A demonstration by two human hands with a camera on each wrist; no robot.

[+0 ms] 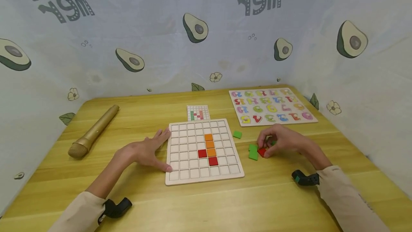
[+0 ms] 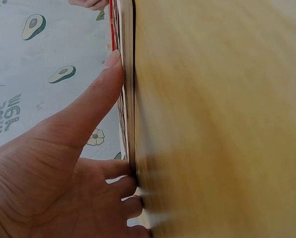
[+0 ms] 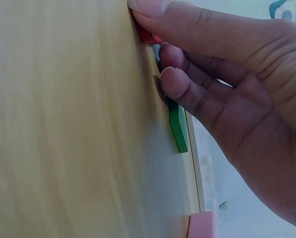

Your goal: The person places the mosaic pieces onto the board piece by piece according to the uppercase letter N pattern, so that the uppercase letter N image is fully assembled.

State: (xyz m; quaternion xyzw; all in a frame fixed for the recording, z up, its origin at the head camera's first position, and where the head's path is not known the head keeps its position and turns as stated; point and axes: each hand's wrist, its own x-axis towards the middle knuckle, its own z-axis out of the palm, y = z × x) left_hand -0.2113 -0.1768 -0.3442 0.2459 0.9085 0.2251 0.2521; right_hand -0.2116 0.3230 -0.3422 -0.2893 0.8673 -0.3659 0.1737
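Observation:
A white grid board [image 1: 186, 174] lies mid-table, with several orange tiles [image 1: 209, 144] in a column, a red tile [image 1: 213, 161] below them and another red tile [image 1: 202, 153] to their left. Spread along the board's left side, my left hand [image 1: 146, 151] touches its edge with thumb and fingertips. Right of the board, my right hand [image 1: 281, 141] pinches a loose red tile [image 1: 263, 152] between thumb and fingers, low over the table. Beside that tile lie green tiles [image 1: 253, 152], one partly behind my fingers [image 3: 175, 83].
A pattern card [image 1: 197, 113] lies against the board's far edge. Another green tile [image 1: 237, 134] sits just right of the board. At the back right is a number puzzle board [image 1: 273, 106]. On the left lies a gold microphone [image 1: 94, 131]. A printed cloth [image 1: 161, 28] hangs behind the table.

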